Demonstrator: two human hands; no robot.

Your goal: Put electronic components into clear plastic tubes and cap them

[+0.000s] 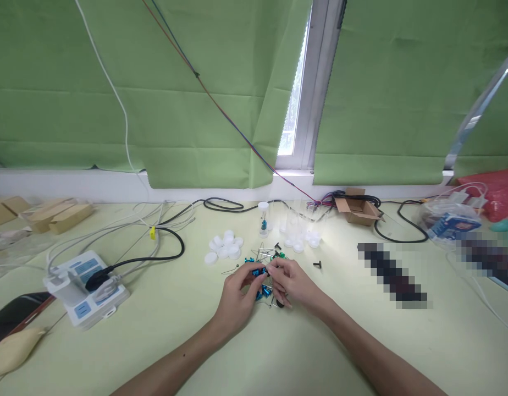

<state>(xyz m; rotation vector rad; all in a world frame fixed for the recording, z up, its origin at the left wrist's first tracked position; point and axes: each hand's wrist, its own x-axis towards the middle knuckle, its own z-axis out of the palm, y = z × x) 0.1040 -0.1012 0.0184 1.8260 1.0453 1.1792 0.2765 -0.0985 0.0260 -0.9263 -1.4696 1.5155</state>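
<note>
My left hand [235, 302] is closed, with thumb and fingertips around a small shiny blue metal part [259, 271]. The fingers of my right hand [294, 281] meet the right end of that part in a pinch; what lies between them is mostly hidden. Under and behind both hands lies a loose pile of small pieces: more blue parts [265, 291], thin metal pins [264, 252] and dark bits. A black T-shaped piece [317, 264] lies off to the right. Just beyond the pile stands a clear vial [264, 223] with a white lid and a blue piece inside.
White round caps [225, 248] are heaped left of the vial, and clear containers [296, 242] stand to its right. A power strip [87, 291] with plugged cables sits at left. Farther back are an open cardboard box [358, 212] and black cables [223, 206].
</note>
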